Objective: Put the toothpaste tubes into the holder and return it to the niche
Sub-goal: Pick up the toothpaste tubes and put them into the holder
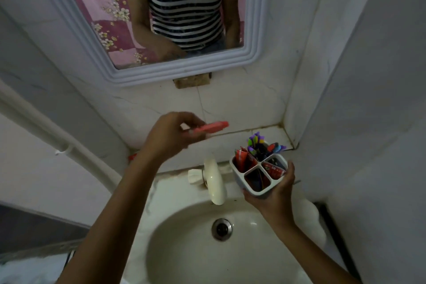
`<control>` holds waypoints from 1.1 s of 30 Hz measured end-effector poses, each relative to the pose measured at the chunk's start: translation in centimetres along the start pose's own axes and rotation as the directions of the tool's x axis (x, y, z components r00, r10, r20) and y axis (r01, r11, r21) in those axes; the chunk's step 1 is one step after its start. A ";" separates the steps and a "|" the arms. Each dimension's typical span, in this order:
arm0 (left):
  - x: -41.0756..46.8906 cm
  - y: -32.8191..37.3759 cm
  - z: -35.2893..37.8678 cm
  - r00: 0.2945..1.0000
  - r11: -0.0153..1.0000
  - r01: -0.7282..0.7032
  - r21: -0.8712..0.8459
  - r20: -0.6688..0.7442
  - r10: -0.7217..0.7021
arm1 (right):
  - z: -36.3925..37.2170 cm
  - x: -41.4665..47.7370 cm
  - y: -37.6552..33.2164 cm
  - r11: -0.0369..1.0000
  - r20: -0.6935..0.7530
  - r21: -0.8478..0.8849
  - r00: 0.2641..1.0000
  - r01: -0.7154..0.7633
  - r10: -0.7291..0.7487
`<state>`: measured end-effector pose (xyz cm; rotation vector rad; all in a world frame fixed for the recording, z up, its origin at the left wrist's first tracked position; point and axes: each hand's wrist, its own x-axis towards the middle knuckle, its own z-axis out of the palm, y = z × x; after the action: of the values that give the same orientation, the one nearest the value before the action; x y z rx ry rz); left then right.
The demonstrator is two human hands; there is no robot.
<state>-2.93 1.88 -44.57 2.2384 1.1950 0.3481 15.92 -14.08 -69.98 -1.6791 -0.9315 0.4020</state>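
My right hand point(274, 193) grips a white four-compartment holder point(260, 191) from below, held above the right rim of the sink. Red toothpaste tubes point(245, 160) stand in its compartments, and colourful toothbrushes point(257, 145) stick out of the far one. My left hand point(170, 136) is raised to the left of the holder, above the tap, pinching a pink-red tube-like object point(211, 127) that points right. The object is blurred. A tiled ledge point(265, 132) lies in the corner behind the holder.
A white basin point(184, 233) with a metal drain point(222, 229) sits below. A cream tap point(213, 180) stands at its back edge. A white-framed mirror point(175, 69) hangs above, and a white pipe point(46, 127) runs down the left wall.
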 end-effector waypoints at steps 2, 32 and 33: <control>0.2 3.0 0.5 0.992 0.996 -0.070 0.049 0.105 0.065 | 0.0 0.0 -0.3 1.000 -0.009 0.020 1.000 -0.007 0.007; 4.1 -21.1 5.8 0.902 0.709 0.359 0.607 -0.029 -0.431 | -0.1 0.1 1.0 0.999 0.030 0.012 0.999 0.033 -0.033; 4.1 -21.7 6.2 0.909 0.674 0.333 0.660 -0.036 -0.414 | -0.1 0.1 1.1 0.999 0.029 0.015 0.999 0.035 -0.036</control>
<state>-12.36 12.48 -62.63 2.4168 1.8846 -0.4464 16.46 -14.16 -70.91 -1.6454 -0.9768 0.4096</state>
